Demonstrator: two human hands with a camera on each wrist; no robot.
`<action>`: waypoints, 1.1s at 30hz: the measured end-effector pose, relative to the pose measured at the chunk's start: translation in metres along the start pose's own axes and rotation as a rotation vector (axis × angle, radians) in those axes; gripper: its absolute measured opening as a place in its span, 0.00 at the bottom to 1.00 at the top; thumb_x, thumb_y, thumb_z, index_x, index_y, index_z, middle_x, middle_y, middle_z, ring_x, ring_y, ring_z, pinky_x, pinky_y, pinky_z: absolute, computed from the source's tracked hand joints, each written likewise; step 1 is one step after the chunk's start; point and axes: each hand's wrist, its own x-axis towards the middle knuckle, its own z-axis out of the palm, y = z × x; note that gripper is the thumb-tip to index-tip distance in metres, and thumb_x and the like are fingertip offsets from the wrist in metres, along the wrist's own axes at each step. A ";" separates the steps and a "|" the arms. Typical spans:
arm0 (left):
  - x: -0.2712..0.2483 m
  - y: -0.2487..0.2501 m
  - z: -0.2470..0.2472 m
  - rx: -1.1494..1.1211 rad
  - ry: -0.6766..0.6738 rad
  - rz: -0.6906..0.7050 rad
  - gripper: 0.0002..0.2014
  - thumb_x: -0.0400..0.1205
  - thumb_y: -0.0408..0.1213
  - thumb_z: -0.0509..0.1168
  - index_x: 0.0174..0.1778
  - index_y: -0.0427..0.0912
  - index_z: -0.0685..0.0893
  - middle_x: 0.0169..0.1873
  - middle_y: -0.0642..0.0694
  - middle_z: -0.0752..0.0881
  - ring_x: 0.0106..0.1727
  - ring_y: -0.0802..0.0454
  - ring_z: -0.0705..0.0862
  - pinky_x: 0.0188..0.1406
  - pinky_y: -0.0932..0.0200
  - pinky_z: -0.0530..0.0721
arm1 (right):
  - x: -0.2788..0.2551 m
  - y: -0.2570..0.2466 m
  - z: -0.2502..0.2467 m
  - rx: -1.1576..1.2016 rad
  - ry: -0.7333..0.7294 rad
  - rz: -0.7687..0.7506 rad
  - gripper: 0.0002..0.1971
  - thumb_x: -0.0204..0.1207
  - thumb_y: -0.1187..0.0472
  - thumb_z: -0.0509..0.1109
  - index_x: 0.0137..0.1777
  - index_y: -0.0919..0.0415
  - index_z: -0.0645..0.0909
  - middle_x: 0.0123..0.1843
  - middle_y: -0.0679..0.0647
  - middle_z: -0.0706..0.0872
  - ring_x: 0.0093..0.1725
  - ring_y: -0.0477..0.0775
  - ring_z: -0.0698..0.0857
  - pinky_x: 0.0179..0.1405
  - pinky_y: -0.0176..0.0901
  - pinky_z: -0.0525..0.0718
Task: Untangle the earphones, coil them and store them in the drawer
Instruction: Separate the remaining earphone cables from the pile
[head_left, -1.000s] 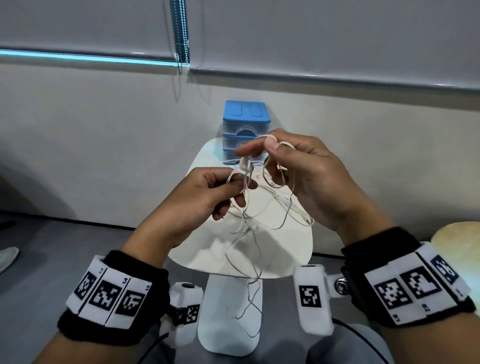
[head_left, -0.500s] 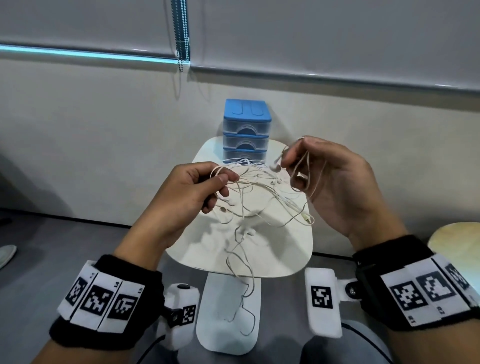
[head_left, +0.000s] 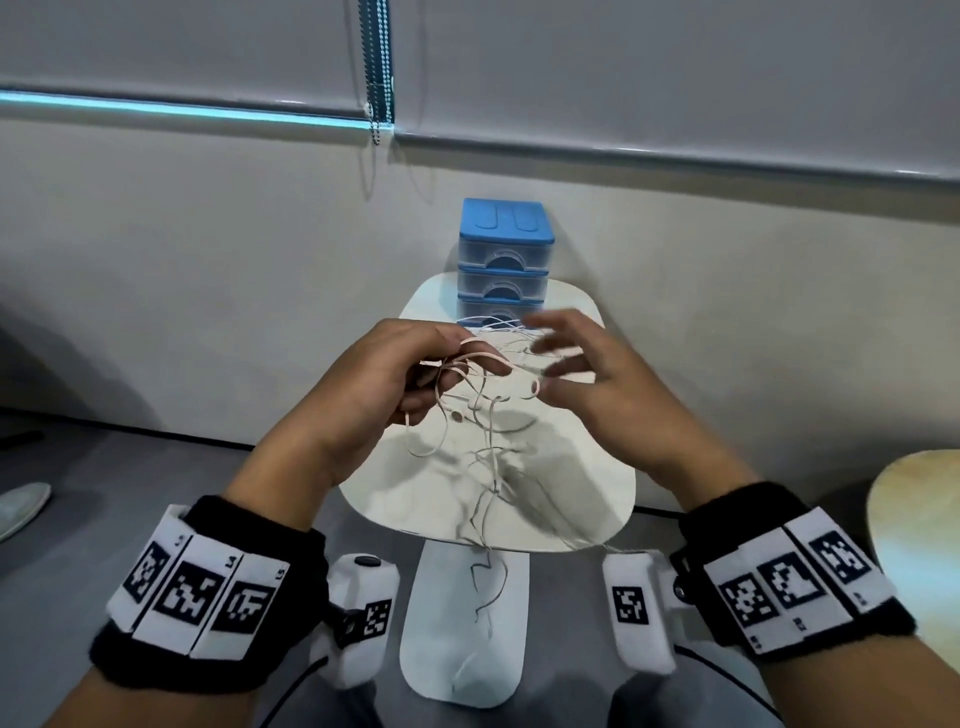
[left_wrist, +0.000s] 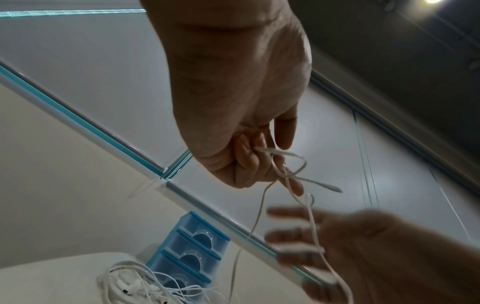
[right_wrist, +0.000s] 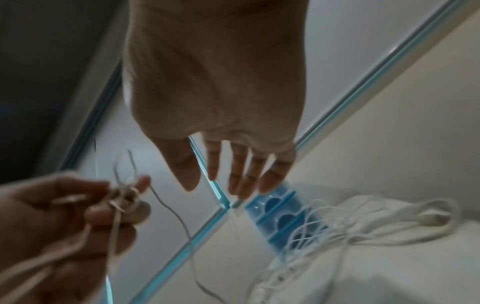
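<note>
Thin white earphones (head_left: 470, 395) hang in a loose tangle above the white table (head_left: 582, 499). My left hand (head_left: 447, 364) grips a bunch of their loops, and the cable trails down past the table's front edge. In the left wrist view my left hand's fingers (left_wrist: 249, 162) curl round the cable (left_wrist: 285, 162). My right hand (head_left: 550, 358) is blurred, with its fingers spread beside the loops. The right wrist view shows its fingers (right_wrist: 239, 170) straight and empty. The blue drawer unit (head_left: 504, 260) stands at the table's far edge against the wall, with its three drawers closed.
A second heap of white earphones (right_wrist: 363, 226) lies on the table in front of the drawer unit. A round wooden surface (head_left: 924, 545) is at the right edge. A shoe (head_left: 21, 504) is on the grey floor at left. A blind's bead chain (head_left: 376, 78) hangs on the wall.
My right hand has let go of the loop it held and spread its fingers, moving back toward the left hand. My left hand keeps its hold on the cable.
</note>
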 end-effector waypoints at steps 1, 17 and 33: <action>0.001 0.000 0.002 0.000 -0.026 -0.005 0.21 0.74 0.40 0.55 0.47 0.40 0.94 0.30 0.48 0.72 0.28 0.52 0.57 0.26 0.57 0.57 | 0.000 -0.007 0.000 0.040 -0.067 -0.064 0.27 0.79 0.68 0.74 0.73 0.41 0.77 0.64 0.44 0.82 0.60 0.44 0.84 0.59 0.37 0.83; 0.004 -0.011 -0.005 0.134 0.154 -0.015 0.08 0.87 0.24 0.65 0.55 0.36 0.89 0.41 0.39 0.92 0.33 0.53 0.86 0.33 0.65 0.83 | -0.022 -0.057 -0.035 0.436 -0.230 -0.129 0.14 0.78 0.63 0.65 0.33 0.70 0.79 0.23 0.51 0.63 0.24 0.46 0.61 0.25 0.36 0.64; 0.007 0.015 0.008 0.131 0.248 0.190 0.08 0.89 0.31 0.64 0.54 0.35 0.89 0.36 0.39 0.92 0.27 0.50 0.83 0.26 0.63 0.79 | -0.001 -0.022 0.029 0.074 -0.234 0.065 0.20 0.76 0.44 0.75 0.63 0.55 0.84 0.54 0.53 0.90 0.59 0.54 0.88 0.69 0.60 0.83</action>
